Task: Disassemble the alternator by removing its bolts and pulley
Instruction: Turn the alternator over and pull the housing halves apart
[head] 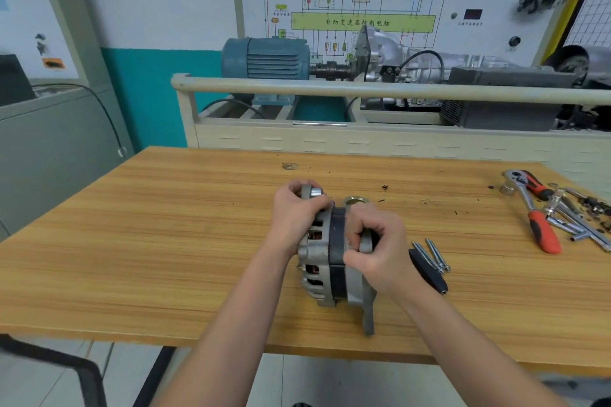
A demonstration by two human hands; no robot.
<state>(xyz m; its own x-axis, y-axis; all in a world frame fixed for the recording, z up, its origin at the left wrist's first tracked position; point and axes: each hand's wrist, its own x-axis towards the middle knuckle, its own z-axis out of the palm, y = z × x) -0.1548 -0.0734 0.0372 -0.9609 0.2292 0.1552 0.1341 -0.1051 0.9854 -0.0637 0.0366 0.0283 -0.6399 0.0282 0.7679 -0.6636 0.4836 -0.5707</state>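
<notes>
Both hands, left hand (294,215) and right hand (373,253), are gripping the alternator (325,261) halves, bolts (433,254) lying beside it, readying to pull the housing apart.

This was an automotive training workshop. At twelve o'clock stood a teaching board (357,6) printed with a wiring diagram (Chinese lettering on a green band), and below it a blue electric motor (264,58) coupled to a gearbox (396,59). At three o'clock ratchets and sockets (542,208) lay on the wooden workbench (165,241).
</notes>
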